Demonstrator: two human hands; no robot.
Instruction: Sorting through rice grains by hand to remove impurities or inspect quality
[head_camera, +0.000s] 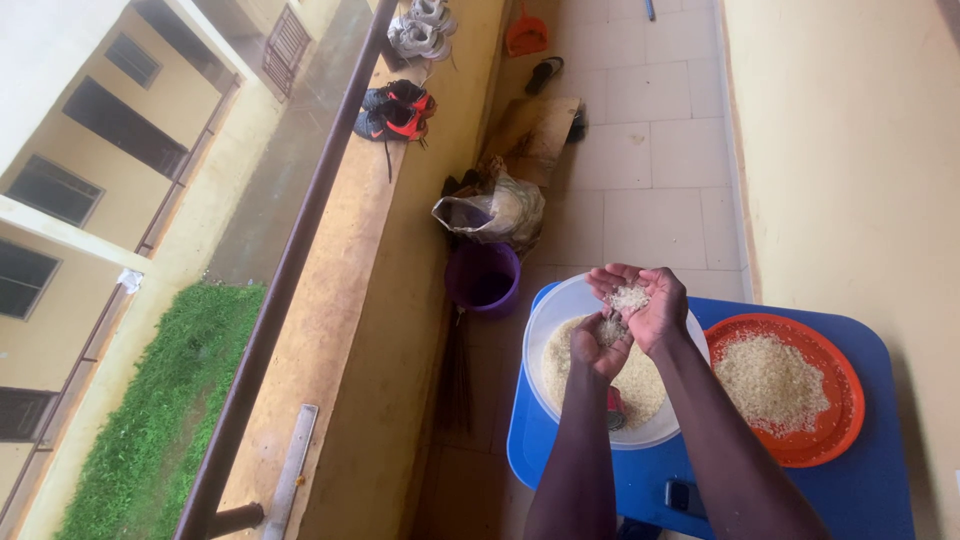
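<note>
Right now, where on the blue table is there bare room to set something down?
Bare blue table shows along the near right edge, below the orange plate. A small strip lies left of the white bowl. The middle is crowded: bowl and plate nearly touch, both hands hover over the bowl, and a dark phone sits near the front.

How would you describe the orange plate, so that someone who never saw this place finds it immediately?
Start at the blue plastic table standing against the yellow wall. Two round vessels of rice sit on it: a large white bowl under the person's hands, and to its right the shallow round orange plastic plate. The plate is the only orange vessel on the table, flatter than the bowl, with a low heap of rice grains.
</note>
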